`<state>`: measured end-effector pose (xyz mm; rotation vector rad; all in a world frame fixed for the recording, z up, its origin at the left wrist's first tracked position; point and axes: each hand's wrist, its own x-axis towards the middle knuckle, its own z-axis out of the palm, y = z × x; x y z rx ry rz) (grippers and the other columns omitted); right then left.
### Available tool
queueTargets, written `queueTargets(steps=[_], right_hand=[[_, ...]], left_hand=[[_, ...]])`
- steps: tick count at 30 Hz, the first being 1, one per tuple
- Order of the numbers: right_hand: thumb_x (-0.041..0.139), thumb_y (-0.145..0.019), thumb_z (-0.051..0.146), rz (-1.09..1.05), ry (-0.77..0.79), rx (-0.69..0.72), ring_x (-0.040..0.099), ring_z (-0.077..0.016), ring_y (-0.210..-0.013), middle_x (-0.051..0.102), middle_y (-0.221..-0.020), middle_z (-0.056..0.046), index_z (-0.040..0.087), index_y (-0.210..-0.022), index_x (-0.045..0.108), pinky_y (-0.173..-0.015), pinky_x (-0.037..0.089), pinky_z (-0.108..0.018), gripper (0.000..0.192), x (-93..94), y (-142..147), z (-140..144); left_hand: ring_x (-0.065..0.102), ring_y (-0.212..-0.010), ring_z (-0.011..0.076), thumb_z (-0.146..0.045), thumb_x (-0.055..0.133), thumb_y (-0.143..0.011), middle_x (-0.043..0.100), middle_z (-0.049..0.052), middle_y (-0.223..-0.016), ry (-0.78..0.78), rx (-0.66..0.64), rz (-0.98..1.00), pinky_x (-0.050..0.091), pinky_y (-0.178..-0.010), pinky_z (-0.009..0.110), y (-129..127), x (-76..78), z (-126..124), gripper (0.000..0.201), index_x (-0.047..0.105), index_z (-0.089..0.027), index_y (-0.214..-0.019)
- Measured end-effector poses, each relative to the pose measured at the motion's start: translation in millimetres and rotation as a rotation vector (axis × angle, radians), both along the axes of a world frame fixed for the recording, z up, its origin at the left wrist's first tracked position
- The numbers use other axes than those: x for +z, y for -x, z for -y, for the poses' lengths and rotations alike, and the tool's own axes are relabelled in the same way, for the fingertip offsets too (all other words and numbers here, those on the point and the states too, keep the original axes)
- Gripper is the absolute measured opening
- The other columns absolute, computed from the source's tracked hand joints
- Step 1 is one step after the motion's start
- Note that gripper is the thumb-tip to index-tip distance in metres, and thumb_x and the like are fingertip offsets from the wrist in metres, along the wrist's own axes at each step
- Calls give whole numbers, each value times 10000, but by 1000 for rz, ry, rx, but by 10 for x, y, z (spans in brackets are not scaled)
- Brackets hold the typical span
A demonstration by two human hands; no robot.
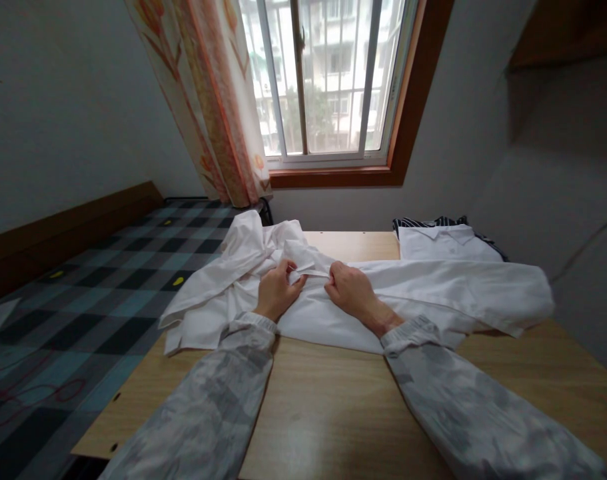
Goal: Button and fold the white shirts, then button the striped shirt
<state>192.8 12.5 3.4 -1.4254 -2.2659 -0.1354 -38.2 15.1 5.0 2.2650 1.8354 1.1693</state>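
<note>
A white shirt [423, 287] lies spread over the wooden table, one sleeve stretched out to the right and the rest bunched in loose folds at the left. My left hand [278, 288] pinches the cloth near the shirt's middle, thumb and fingers close together. Just to its right, my right hand [352, 288] is closed round the same strip of fabric, which looks like a collar or edge drawn fairly straight between the two hands. The fingertips of the right hand are partly hidden by the hand itself.
A folded white shirt [440, 243] rests on black-striped clothing [406, 223] at the table's back right. The wooden table [333, 407] adjoins a bed with a checked cover [108, 313] on the left. Beyond are a window [333, 80] and a flowered curtain [208, 100].
</note>
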Motion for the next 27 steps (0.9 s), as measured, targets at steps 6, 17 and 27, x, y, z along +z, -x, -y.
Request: queueTargets(steps=[6, 17, 27], right_hand=[[638, -965, 271, -40, -120, 130, 611, -287, -943, 710, -1019, -125, 174, -1042, 648, -860, 432, -395, 124, 27, 23, 49], [549, -1126, 271, -65, -244, 385, 581, -285, -1102, 729, -1202, -98, 225, -1192, 717, -1020, 429, -436, 187, -4, 10, 7], [573, -1066, 214, -402, -39, 213, 597, -260, -1068, 694, -1077, -90, 216, -1008, 652, -984, 449, -378, 97, -20, 69, 31]], left_hand=[[657, -681, 174, -329, 807, -886, 780, 15, -937, -29, -160, 142, 467, -651, 293, -23, -49, 21, 232, 677, -236, -1054], [767, -828, 191, -318, 808, -923, 826, 29, -1003, 72, -468, 226, 586, -762, 300, -92, -45, 56, 206, 728, -232, -1091], [710, -795, 199, -505, 806, -940, 802, 41, -882, 125, -357, 279, 574, -775, 325, -128, 24, 93, 313, 792, -193, -937]])
